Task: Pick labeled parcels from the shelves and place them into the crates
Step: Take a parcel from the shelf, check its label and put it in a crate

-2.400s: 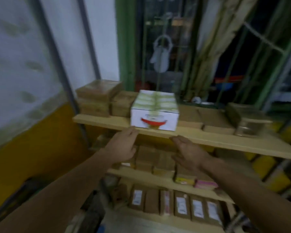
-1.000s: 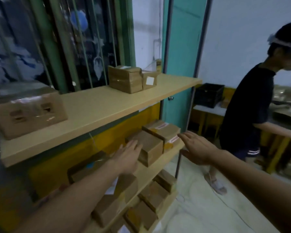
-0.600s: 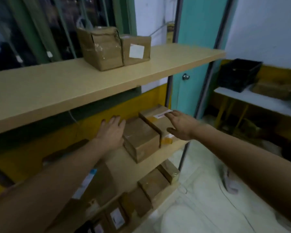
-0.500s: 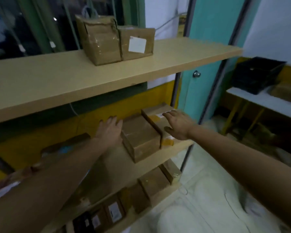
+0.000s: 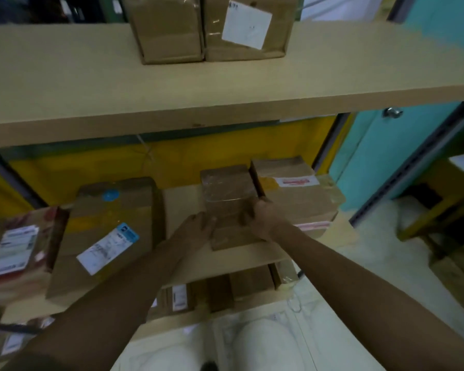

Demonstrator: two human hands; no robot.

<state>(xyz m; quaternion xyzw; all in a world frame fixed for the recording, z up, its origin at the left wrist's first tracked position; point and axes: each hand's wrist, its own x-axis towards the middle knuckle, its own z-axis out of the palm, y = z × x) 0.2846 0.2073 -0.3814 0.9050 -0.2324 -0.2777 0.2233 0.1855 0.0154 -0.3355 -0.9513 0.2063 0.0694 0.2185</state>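
Observation:
A plain brown taped parcel (image 5: 227, 195) lies on the middle shelf (image 5: 233, 259). My left hand (image 5: 198, 226) presses flat against its left side. My right hand (image 5: 261, 219) curls around its right front corner, squeezed between it and a larger parcel with a red-and-white label (image 5: 296, 192). Both hands grip the brown parcel, which still rests on the shelf. No crate is in view.
Left on the same shelf lie a big parcel with a white-and-blue label (image 5: 105, 236) and another labeled parcel (image 5: 14, 253). Two cardboard boxes (image 5: 209, 25) stand on the top shelf (image 5: 225, 84). More parcels (image 5: 225, 290) fill the lower shelf. A teal door (image 5: 402, 145) is at right.
The view swung from another shelf section to this one and moved closer. Both hands came in from either side and closed onto the plain brown parcel; my right hand left the labeled parcel's top.

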